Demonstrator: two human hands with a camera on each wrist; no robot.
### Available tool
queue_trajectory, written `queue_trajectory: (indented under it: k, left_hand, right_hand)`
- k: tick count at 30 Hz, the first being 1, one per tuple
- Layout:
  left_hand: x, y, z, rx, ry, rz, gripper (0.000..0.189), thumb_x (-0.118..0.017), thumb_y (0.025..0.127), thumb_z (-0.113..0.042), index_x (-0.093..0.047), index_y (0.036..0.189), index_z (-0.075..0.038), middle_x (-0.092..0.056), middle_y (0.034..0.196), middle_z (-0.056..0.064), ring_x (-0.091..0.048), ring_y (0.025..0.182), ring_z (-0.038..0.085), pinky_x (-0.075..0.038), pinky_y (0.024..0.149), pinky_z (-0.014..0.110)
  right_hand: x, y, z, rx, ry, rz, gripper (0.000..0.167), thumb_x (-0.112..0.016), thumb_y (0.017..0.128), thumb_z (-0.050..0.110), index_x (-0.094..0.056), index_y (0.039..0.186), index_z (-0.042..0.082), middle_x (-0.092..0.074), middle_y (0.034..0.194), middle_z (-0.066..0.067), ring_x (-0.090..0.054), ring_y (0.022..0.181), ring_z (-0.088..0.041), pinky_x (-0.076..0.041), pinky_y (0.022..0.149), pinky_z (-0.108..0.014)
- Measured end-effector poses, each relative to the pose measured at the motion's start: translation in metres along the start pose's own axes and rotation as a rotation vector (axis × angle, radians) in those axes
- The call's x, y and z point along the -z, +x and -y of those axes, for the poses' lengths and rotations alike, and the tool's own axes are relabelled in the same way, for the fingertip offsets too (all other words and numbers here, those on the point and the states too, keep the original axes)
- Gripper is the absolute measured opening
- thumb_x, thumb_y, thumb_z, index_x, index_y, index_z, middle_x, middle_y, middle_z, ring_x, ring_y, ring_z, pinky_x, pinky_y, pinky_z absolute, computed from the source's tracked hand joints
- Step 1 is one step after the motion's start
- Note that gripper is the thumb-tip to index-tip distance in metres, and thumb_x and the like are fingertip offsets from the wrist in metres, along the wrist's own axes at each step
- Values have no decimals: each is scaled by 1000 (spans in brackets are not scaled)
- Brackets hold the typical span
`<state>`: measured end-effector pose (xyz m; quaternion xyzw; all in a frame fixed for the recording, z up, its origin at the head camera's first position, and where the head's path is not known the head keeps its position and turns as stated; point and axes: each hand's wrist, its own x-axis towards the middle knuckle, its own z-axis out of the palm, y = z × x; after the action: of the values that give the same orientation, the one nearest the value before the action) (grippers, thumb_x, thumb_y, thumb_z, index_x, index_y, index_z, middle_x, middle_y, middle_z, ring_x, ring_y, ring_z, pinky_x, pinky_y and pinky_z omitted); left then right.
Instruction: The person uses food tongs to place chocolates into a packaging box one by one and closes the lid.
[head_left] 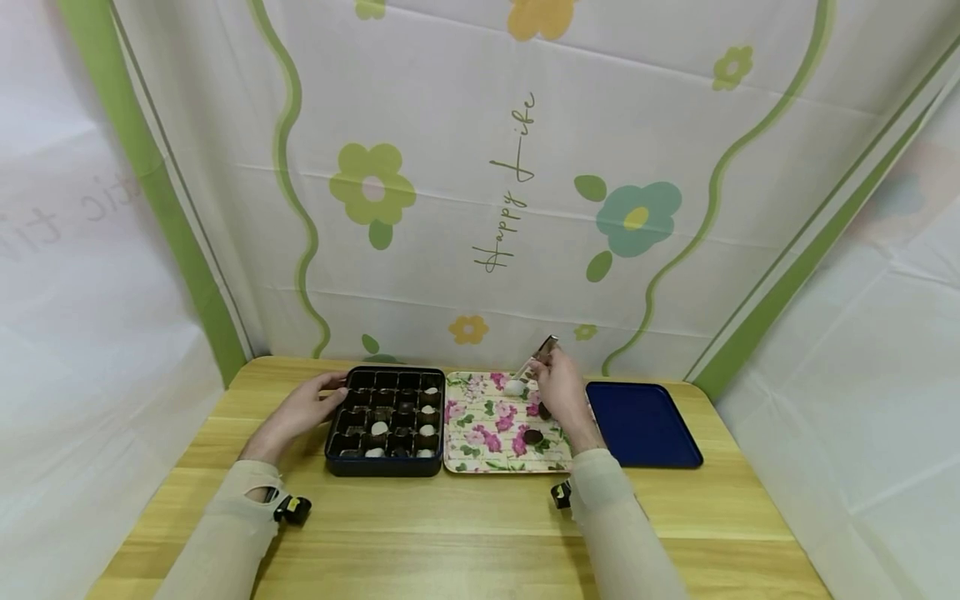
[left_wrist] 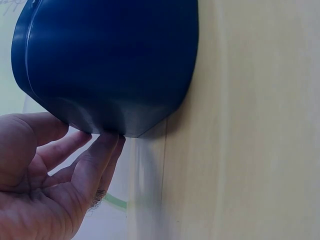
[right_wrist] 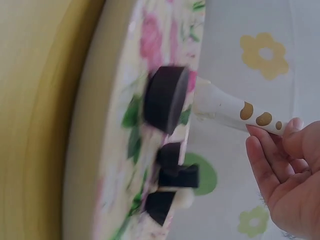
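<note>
My left hand point(head_left: 306, 407) rests against the left side of a dark blue box point(head_left: 384, 468) divided into small compartments. In the left wrist view its fingertips touch the wall of the box point(left_wrist: 110, 60). Several compartments hold white or dark round chocolates point(head_left: 379, 428); others look vacant. My right hand point(head_left: 562, 390) grips slim tongs point(right_wrist: 250, 112) with oval cutouts. At their tip is a white round chocolate point(head_left: 514, 388), over the far part of a flowered tray point(head_left: 465, 458). Dark cup-shaped chocolates point(right_wrist: 167, 100) sit on that tray, some partly hidden behind the hand in the head view.
A flat dark blue lid point(head_left: 647, 427) lies right of the flowered tray. All three stand side by side on a wooden table point(head_left: 450, 533). A printed curtain point(head_left: 450, 250) hangs behind the table's back edge, with white sheets on both sides.
</note>
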<state>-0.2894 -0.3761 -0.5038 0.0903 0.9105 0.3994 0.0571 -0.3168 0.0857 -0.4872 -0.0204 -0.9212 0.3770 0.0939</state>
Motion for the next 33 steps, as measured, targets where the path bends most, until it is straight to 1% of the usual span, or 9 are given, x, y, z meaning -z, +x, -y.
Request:
queue_trajectory:
  k: [5, 8, 10, 14, 18, 21, 26, 28, 33]
  left_hand:
    - [0, 0, 1, -5, 7, -4, 56, -55, 126, -19, -46, 173, 11, -57, 165, 44, -54, 155, 68, -55, 124, 78]
    - [0, 0, 1, -2, 7, -3, 57, -55, 126, -19, -46, 173, 11, -56, 166, 44, -54, 155, 68, -54, 124, 78]
    - [0, 1, 2, 1, 8, -2, 57, -55, 126, -20, -45, 173, 11, -56, 166, 44, -54, 155, 68, -54, 124, 78]
    - [0, 0, 1, 0, 7, 0, 57, -56, 126, -20, -46, 173, 11, -56, 166, 44, -54, 155, 68, -54, 125, 78]
    - [1, -1, 0, 2, 2, 5, 57, -55, 126, -20, -45, 174, 10, -55, 168, 43, -53, 156, 67, -55, 124, 77]
    - [0, -1, -1, 6, 1, 9, 58, -55, 126, -21, -44, 174, 9, -54, 169, 43, -52, 157, 67, -54, 125, 77]
    - [0, -2, -2, 13, -6, 11, 58, -55, 126, -21, -44, 175, 9, -53, 170, 42, -52, 158, 67, -54, 125, 77]
    - [0, -2, -2, 16, -13, 13, 58, -55, 126, -21, -44, 175, 9, -53, 171, 42, -52, 158, 67, -55, 125, 76]
    - [0, -2, -2, 19, -15, 12, 59, -55, 126, -21, -44, 175, 9, -53, 171, 42, -52, 158, 66, -55, 125, 76]
  right_hand:
    - [-6, -7, 20, 73, 3, -15, 28, -67, 122, 25, -71, 130, -2, -82, 107, -26, -48, 52, -15, -40, 49, -29]
    - [-10, -10, 34, 123, 0, -20, 25, -68, 121, 23, -72, 129, 0, -84, 110, -25, -47, 50, -14, -39, 47, -28]
    - [-14, -12, 45, 156, 2, -17, 22, -68, 121, 21, -72, 129, 1, -85, 111, -24, -50, 52, -13, -39, 48, -27]
    - [-21, -17, 65, 216, 32, 7, 18, -69, 120, 20, -73, 127, 5, -86, 120, -21, -59, 58, -13, -42, 51, -26]
    - [-32, -22, 84, 249, 57, 38, 15, -68, 120, 21, -74, 127, 8, -87, 123, -16, -69, 67, -15, -45, 52, -25]
    - [-40, -26, 97, 269, 61, 53, 14, -69, 120, 21, -75, 126, 9, -87, 123, -14, -77, 78, -19, -52, 56, -26]
    - [-54, -33, 114, 324, 42, 75, 15, -68, 120, 22, -75, 127, 10, -87, 123, -12, -86, 97, -25, -65, 69, -29]
    - [-60, -35, 120, 350, 36, 81, 17, -68, 120, 22, -76, 128, 9, -87, 122, -11, -86, 99, -25, -66, 72, -28]
    - [-75, -38, 133, 422, -9, 85, 18, -68, 120, 22, -77, 125, 7, -88, 116, -10, -82, 86, -18, -60, 67, -22]
